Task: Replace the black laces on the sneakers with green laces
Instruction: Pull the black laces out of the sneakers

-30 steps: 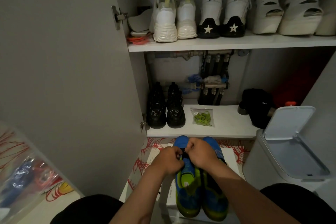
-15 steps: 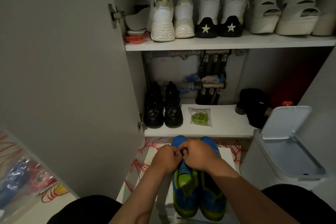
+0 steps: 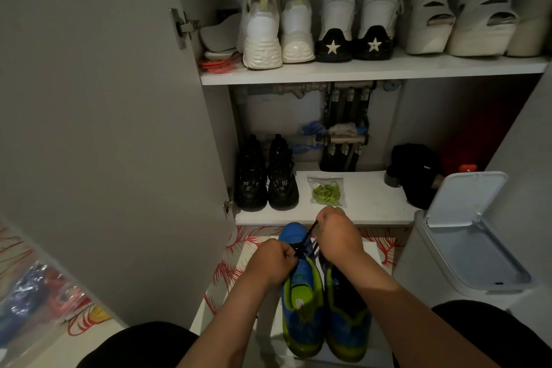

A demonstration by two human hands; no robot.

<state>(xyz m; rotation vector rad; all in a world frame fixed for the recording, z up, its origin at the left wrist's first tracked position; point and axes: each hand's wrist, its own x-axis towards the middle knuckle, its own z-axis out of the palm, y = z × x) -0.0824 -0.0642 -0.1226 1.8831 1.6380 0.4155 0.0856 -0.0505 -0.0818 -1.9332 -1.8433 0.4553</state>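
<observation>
Lower centre: saw left hand [image 3: 274, 260] pinching black lace [image 3: 309, 231] at blue sneaker [image 3: 301, 293], right hand [image 3: 337, 233] gripping its taut end. Judged snagging likely; could have dragged sneaker off white box [image 3: 373, 252].

Laces bag [image 3: 326, 193] right of boots [image 3: 267, 176]
</observation>
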